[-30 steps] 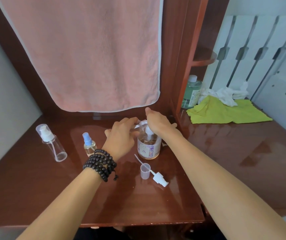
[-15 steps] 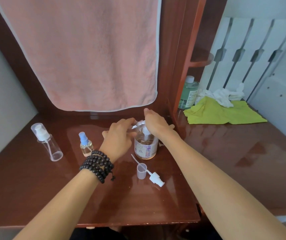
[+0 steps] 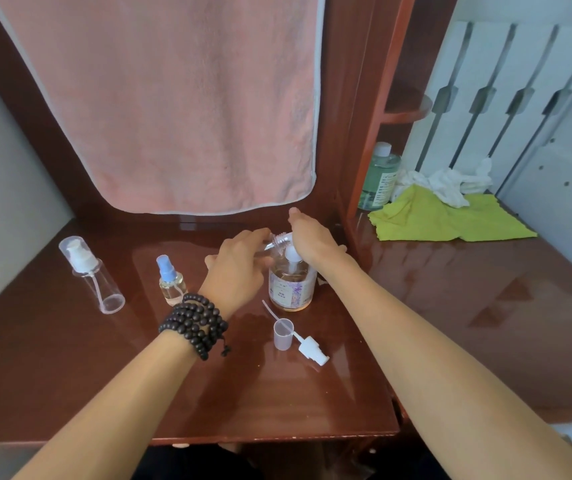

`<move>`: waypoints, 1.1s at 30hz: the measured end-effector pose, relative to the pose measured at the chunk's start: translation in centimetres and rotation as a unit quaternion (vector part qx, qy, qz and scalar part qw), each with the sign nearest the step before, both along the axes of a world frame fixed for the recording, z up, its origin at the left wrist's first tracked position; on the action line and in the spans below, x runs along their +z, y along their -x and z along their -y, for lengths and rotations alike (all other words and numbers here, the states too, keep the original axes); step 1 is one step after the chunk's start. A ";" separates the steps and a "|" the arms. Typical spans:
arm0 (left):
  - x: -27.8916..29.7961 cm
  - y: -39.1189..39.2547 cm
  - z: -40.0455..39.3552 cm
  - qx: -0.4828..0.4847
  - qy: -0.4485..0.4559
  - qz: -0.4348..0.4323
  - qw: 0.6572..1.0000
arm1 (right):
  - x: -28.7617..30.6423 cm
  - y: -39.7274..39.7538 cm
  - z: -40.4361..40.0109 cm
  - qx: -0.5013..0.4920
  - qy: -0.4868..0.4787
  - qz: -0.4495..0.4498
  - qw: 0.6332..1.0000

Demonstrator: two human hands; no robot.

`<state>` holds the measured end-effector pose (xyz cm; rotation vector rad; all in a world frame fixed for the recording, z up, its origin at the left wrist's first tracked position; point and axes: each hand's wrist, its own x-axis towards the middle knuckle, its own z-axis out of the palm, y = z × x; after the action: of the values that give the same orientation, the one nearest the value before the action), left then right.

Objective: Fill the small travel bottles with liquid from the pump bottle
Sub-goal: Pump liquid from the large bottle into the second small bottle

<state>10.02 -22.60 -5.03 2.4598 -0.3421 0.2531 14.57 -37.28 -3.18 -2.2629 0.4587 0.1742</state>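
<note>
Filling a travel bottle at the pump spout

The pink towel hangs over the back of the red-brown table, which carries everything in play. Off to the right lie a green cloth, crumpled white tissue and a green bottle, all well apart from the work.

The right hand lies flat on top of the pump bottle, fingers straight and together, pressing on the pump head. The left hand is curled round a small clear travel bottle, held tilted with its threaded neck up against the spout, just under the right palm. The pump bottle stands upright between the two wrists, about half full of amber liquid.

Risks, as I judge them: the neck is narrow and partly hidden by the right hand, so a slight misalignment would send liquid down the outside and onto the glossy table. A hard press could also rock the pump bottle, since neither hand steadies its body.

Smaller items wait nearby: an empty capped clear bottle far left, a blue-topped spray bottle beside the left wrist, and in front a small cap touching a loose white pump top with its dip tube
</note>
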 end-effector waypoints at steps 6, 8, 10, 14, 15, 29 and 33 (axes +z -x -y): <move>1.1 -0.3 -0.3 -0.007 -0.013 0.022 1.000 | 1.8 0.1 0.2 0.019 0.023 0.015 0.999; 1.4 -0.4 -0.3 -0.005 -0.020 0.034 0.999 | 2.0 -0.1 0.0 0.020 0.011 0.020 1.000; 1.2 -0.3 -0.2 -0.002 -0.019 0.030 0.999 | 1.4 -0.3 -0.2 0.008 -0.008 0.019 1.000; 0.4 0.2 0.3 0.006 -0.017 0.015 1.000 | 0.2 -0.3 -0.2 -0.004 0.010 0.005 1.000; 0.3 0.3 0.3 0.007 -0.020 0.014 1.000 | 0.1 -0.2 -0.1 -0.005 0.011 0.007 1.000; 0.8 -0.2 0.1 0.010 -0.016 0.022 1.000 | 0.7 -0.3 -0.1 0.023 0.038 0.013 0.999; 0.2 0.2 0.2 0.008 -0.014 0.009 1.000 | 0.0 -0.2 -0.2 0.018 0.026 0.004 0.999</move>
<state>9.86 -22.80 -4.87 2.4891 -0.3352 0.2784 14.79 -37.04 -3.15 -2.3234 0.4232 0.1728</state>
